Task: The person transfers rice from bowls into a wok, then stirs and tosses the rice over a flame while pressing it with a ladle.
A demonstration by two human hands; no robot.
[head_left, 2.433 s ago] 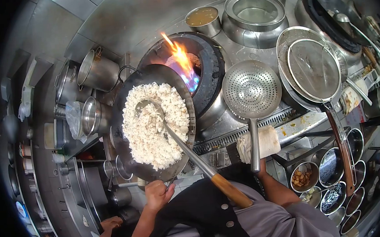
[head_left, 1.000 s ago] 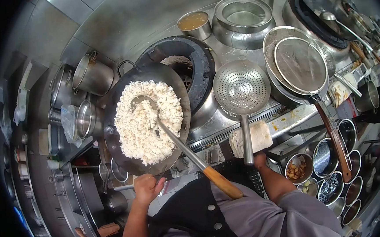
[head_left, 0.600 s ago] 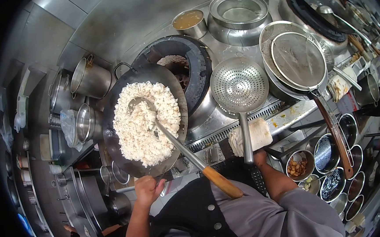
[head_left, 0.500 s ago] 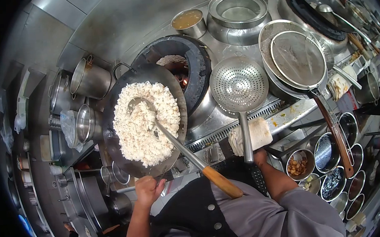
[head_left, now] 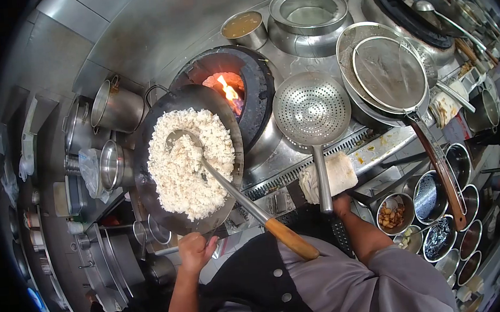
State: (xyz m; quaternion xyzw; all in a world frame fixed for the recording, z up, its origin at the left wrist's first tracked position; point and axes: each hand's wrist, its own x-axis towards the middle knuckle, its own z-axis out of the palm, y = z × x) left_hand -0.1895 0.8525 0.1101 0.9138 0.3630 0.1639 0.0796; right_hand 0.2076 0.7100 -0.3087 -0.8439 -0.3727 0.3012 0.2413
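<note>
one wide, dark metal wok fills the left of the head view, just beside the black burner ring. loaded with clumpy white rice, it is probably heavy and stiff, best taken by its thin loop handle, likely hot. the long steel ladle offers smooth round wood for gripping. the left hand is curled into a fist near the rim, nothing visible inside; the right hand is mostly hidden, its grip unclear.
</note>
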